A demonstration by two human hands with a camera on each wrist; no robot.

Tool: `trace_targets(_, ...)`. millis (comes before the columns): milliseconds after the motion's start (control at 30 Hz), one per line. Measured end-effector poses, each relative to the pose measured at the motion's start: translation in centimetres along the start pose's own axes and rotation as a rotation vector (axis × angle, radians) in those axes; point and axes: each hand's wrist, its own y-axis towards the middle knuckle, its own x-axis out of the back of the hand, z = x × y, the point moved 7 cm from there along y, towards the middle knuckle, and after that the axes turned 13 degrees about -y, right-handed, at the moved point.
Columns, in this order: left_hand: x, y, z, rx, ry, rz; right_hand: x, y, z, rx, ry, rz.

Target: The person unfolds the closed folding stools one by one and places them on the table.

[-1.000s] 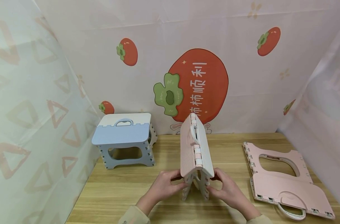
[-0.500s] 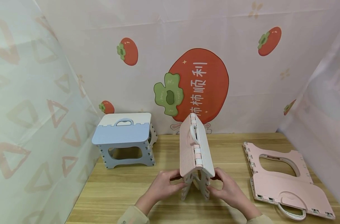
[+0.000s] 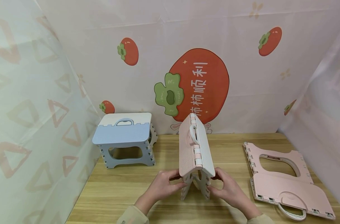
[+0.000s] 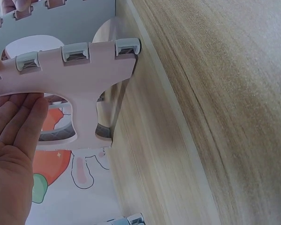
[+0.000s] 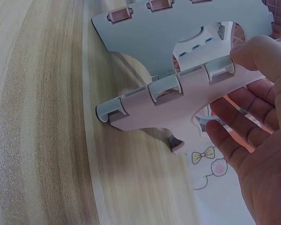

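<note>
A pink-and-white folding stool stands half unfolded at the middle of the table, its two seat halves sloping like a roof with a white handle at the ridge. My left hand grips the left leg panel just below the seat edge. In the left wrist view, its fingers reach into the cutout of the pink leg panel. On the opposite side, my right hand pinches the other leg panel, thumb on the hinged edge and fingers at the cutout.
A blue-and-white stool stands unfolded at the back left of the wooden table. Folded flat at the right lies a pink stool, its white handle toward the front. A printed cloth wall closes off the back.
The two seat halves of the middle stool have spread apart very slightly. Both hands keep the same grip, and the other stools stay where they were.
</note>
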Motion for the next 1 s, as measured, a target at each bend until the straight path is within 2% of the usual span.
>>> trace_targets(100, 0.01, -0.02, -0.18, -0.016, -0.002, -0.001, 0.07, 0.00, 0.06, 0.024, 0.000, -0.014)
trace_targets(700, 0.11, -0.14, -0.08, -0.028, -0.035, 0.007, 0.28, -0.08, -0.29, 0.023, -0.010, -0.024)
trace_targets(1000, 0.24, -0.20, -0.28, -0.045, -0.022, 0.000, 0.35, -0.10, -0.31, 0.021, -0.010, -0.030)
